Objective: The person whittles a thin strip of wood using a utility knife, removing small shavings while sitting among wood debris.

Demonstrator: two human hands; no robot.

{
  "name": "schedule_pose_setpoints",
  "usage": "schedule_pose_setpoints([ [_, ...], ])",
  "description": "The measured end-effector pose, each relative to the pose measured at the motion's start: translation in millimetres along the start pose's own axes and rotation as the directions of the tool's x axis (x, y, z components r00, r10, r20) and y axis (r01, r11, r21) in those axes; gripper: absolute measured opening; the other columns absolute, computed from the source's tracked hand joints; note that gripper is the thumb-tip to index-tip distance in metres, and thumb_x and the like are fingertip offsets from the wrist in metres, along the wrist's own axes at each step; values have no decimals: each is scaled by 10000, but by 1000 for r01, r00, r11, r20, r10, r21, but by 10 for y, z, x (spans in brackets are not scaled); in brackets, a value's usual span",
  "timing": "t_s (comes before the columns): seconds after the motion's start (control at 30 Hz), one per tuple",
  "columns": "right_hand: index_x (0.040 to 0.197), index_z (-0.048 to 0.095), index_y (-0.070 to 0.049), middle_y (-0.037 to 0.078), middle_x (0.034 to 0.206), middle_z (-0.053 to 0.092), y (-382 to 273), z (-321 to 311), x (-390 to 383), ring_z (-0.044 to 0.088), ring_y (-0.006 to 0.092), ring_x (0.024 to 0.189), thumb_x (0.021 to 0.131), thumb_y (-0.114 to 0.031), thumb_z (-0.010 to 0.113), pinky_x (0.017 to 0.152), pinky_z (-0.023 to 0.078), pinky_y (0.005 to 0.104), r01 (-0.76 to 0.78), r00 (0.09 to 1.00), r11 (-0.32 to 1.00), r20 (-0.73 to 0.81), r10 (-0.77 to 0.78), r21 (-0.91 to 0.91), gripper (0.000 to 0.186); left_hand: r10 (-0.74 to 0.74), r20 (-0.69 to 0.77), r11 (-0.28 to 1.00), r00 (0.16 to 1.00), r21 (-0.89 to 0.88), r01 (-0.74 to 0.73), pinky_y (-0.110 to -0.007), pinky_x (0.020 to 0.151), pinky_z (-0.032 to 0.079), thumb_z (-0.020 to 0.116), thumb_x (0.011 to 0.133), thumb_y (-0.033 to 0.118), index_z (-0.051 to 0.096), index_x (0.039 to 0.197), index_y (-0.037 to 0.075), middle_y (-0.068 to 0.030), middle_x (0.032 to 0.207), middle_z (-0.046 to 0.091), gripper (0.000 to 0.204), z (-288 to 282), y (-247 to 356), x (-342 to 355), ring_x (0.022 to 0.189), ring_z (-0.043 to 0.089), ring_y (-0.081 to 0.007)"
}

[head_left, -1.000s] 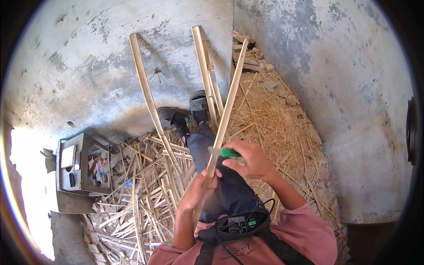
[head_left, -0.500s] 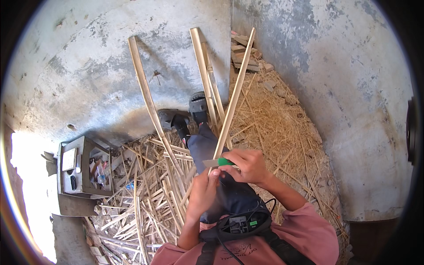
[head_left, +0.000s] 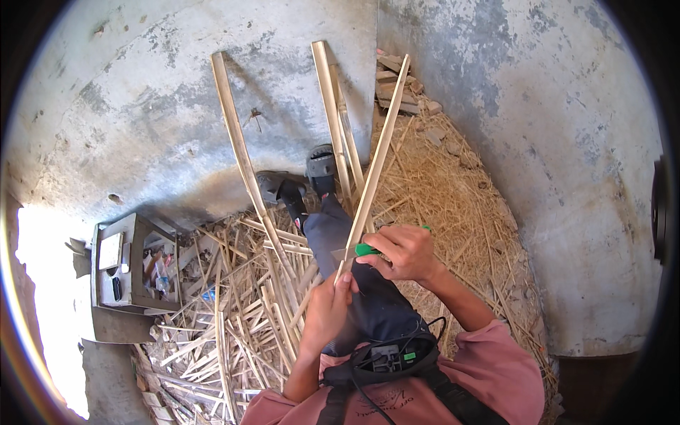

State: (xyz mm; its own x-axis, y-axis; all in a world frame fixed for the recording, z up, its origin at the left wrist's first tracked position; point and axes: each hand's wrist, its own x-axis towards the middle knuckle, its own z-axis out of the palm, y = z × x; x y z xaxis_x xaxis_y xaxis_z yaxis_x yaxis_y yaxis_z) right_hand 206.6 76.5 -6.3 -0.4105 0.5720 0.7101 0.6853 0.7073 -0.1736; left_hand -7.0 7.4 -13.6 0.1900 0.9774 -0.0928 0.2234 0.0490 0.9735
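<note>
A long pale bamboo strip [head_left: 377, 159] slants away from my lap toward the far wall. My left hand [head_left: 327, 306] is closed round its near end, thumb along the edge. My right hand [head_left: 405, 253] grips a knife by its green handle [head_left: 366, 249], the handle's other end showing past the knuckles. Its metal blade [head_left: 339, 254] lies against the strip just beyond my left thumb. Whether the edge has entered the bamboo I cannot tell.
Split strips [head_left: 244, 354] litter the ground at left. Longer strips [head_left: 231, 113] lean on the far wall [head_left: 163, 134]. A grey box-like cabinet [head_left: 134, 299] holding small items stands at left. Straw [head_left: 453, 212] and bricks [head_left: 400, 88] lie at right. My feet [head_left: 321, 163] are near the wall.
My right hand has turned and shifted slightly up and right with the knife, exposing the handle's far end. The held strip's far tip has dropped a little in the picture.
</note>
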Motion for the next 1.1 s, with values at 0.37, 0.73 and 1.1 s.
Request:
schedule_pose_setpoints([
  [0.37,1133,773,-63,-25,667,575,1702,-703,139,501,79,568,1117,-510,524,513,398,289,-658,706,752,-375,601,-36,512,-187,236,972,954,-96,214,-311,554,429,401,1185,319,662,1026,-8,-19,655,539,448,-223,-399,-445,574,526,-136],
  [0.73,1212,689,-54,-52,832,595,87,43,-228,521,34,665,1027,-281,736,622,439,208,-558,746,372,251,617,741,297,-146,497,745,855,-513,425,-240,499,352,300,1186,488,572,1265,49,33,752,468,522,-213,-279,46,550,392,-77],
  [1.1,1162,763,-47,-58,872,717,-41,-8,76,339,-5,607,959,-153,815,550,269,227,-550,760,339,288,583,764,235,-17,125,988,992,-153,36,-243,633,404,560,1141,290,607,1166,27,26,820,553,268,-73,-54,93,696,486,-59],
])
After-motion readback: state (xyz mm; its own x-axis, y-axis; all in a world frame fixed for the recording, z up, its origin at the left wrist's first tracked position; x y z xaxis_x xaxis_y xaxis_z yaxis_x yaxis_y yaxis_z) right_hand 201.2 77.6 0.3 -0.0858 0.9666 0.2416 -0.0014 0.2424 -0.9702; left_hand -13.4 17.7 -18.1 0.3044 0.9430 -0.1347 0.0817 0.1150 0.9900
